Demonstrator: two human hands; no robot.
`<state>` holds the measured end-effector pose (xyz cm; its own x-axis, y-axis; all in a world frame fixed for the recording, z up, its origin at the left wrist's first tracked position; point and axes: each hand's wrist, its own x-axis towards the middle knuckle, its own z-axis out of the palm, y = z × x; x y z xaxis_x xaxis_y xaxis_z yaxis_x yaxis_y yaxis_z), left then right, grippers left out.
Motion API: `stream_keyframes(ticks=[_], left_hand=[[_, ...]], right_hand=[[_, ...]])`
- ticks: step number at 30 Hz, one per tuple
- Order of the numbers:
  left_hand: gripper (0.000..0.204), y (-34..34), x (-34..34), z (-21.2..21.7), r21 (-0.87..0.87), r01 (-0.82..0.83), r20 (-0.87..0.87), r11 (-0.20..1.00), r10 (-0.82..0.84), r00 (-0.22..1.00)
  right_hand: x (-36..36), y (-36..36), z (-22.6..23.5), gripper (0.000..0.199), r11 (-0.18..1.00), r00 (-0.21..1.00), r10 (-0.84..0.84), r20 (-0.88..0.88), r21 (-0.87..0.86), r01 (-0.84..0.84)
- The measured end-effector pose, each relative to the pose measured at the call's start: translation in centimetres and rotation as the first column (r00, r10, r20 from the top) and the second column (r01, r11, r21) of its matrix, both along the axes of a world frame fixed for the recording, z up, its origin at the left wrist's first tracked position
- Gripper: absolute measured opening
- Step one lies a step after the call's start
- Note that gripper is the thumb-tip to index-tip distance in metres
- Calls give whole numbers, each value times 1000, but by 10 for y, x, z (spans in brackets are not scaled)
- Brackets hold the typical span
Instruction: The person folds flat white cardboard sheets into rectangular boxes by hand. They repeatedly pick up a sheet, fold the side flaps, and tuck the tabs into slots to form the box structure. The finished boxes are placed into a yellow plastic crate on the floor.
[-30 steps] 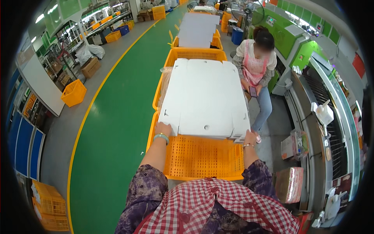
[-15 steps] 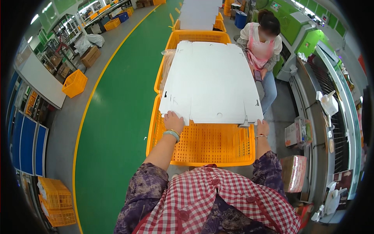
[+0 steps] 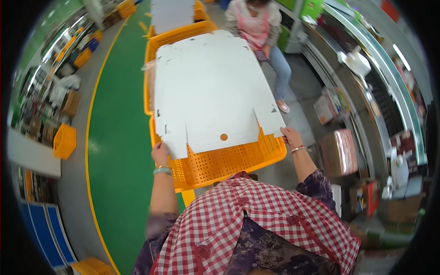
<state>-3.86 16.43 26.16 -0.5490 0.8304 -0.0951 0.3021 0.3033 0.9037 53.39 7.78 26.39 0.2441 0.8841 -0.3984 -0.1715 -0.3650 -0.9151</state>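
A large flat sheet of white cardboard (image 3: 211, 91), with slits, flaps and small cut-outs, lies across two orange plastic crates. My left hand (image 3: 160, 154) pinches its near left corner flap. At the near right corner, my right hand (image 3: 291, 137) grips the edge of the other flap with thumb and fingers. The nearer crate (image 3: 220, 166) has perforated walls and shows below the sheet's front edge. Orange shows through a round hole near that edge. Most of the farther crate (image 3: 183, 35) is covered; whatever supports the sheet from below is hidden.
A seated person in a pink apron (image 3: 253, 28) is just beyond the sheet's right side. Machinery with a long rail (image 3: 337, 68) runs along the right, near a wrapped carton (image 3: 338, 152). Green floor (image 3: 117, 137) with a yellow line lies left. Another orange crate (image 3: 65, 141) stands there.
The view has turned, so the scene sits farther left. My left hand has gone from lying on the sheet to pinching its corner. The near flaps now stand apart, and the round hole is open.
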Motion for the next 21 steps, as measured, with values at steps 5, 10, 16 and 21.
stream_keyframes(ticks=[5, 10, 16, 21], left_hand=[[53, -48, 25, 93, 185, 211, 661, 960, -280, 696], [52, -91, 8, 222, 409, 257, 671, 875, -480, 565], [22, -91, -39, 242, 692, 86, 682, 717, -689, 246], [15, -99, -41, 242, 690, -15, 712, 724, -675, 196]], right_hand=[[-10, -48, 70, 21, 985, 973, -64, -222, 145, 98], [-11, -53, 137, 25, 738, 971, -165, -174, 631, 239], [-7, -21, 116, 41, 669, 798, -151, 584, 654, -352], [-48, -32, 91, 36, 836, 982, 93, -165, 549, 13]])
